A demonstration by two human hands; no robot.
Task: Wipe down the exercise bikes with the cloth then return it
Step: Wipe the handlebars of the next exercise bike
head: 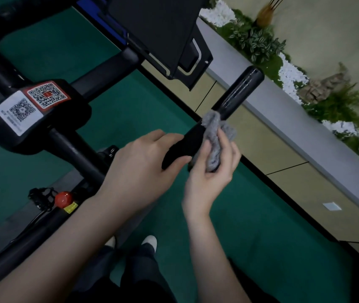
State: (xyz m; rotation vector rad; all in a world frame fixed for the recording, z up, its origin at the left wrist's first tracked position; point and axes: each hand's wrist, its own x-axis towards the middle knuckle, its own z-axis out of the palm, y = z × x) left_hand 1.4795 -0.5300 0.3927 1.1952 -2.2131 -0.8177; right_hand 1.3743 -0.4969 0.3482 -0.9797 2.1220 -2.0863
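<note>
A black exercise bike [43,119] fills the left and middle of the head view, with QR stickers on its handlebar hub. One black handlebar grip [239,92] runs up to the right. My left hand [139,162] grips the lower part of that bar, fingers curled round it. Just right of it, my right hand [211,169] holds a bunched grey fluffy cloth [214,136] against the bar, above the left hand. The bar's shiny end past the cloth is bare.
The bike's black screen mount [161,33] hangs above the hands. A red knob [63,199] and a pedal [40,196] lie lower left. A grey-topped planter ledge [283,119] with plants and white stones runs along the right. Green floor [261,226] lies below, my shoes [150,241] on it.
</note>
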